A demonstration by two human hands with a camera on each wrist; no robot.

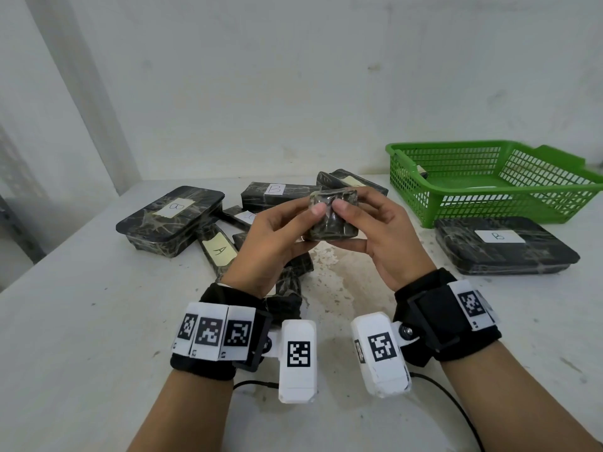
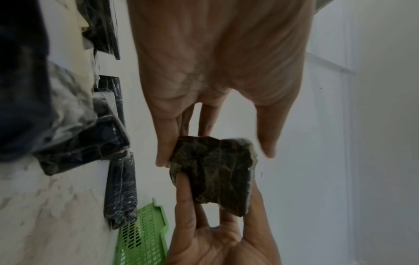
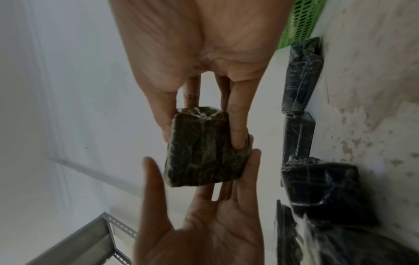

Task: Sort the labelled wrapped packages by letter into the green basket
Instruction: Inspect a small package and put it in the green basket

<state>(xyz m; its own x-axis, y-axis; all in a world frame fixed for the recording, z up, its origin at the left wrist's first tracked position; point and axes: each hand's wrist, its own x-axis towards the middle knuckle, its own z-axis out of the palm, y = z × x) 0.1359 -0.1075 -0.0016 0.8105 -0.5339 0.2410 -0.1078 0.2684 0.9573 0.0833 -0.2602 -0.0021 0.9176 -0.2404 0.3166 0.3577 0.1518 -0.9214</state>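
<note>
A small dark wrapped package (image 1: 332, 220) hangs above the table's middle, held between both hands. My left hand (image 1: 293, 223) cups it from the left, fingers behind it and thumb at its near face. From the right, my right hand (image 1: 362, 220) pinches it between thumb and fingers. No label shows on it in any view. The right wrist view has the package (image 3: 204, 148) under my right hand's fingers (image 3: 238, 136). It also appears in the left wrist view as the package (image 2: 213, 174). The green basket (image 1: 489, 207) stands at the back right.
A pile of wrapped packages lies left of my hands: a large B tray (image 1: 169, 220), a B box (image 1: 274, 192), a long A package (image 1: 218, 252). Another B tray (image 1: 502, 244) lies in front of the basket. A wall runs behind the table.
</note>
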